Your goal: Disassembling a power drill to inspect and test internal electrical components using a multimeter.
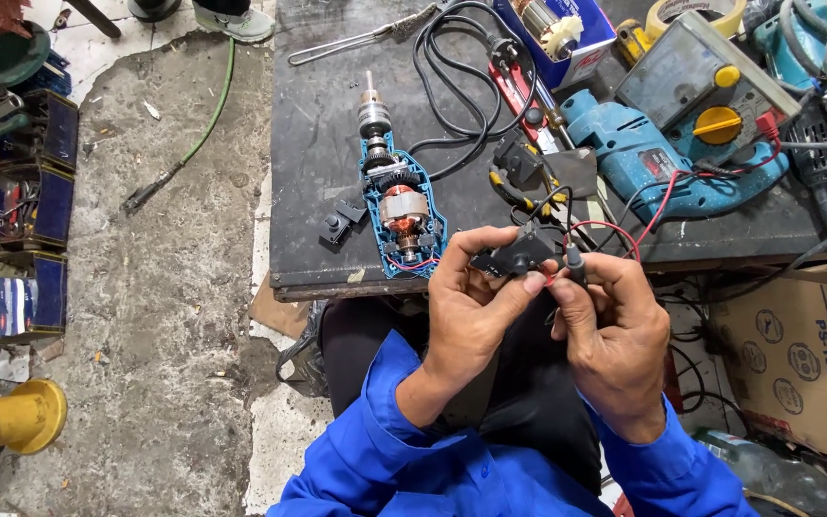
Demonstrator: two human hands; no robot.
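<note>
My left hand (471,306) pinching black switch (514,255) just off tabletop (318,172) near edge, right hand (614,330) gripping probe (573,260) beside it, opened drill (399,215) close behind, open floor left of tabletop

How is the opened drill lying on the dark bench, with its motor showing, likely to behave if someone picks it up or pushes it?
The opened drill is probably heavy for its size: copper windings and a metal chuck show. With one shell half off, the motor and gears may shift or drop out if tilted. Resting flat on the bench, it would likely slide, not roll.
</note>
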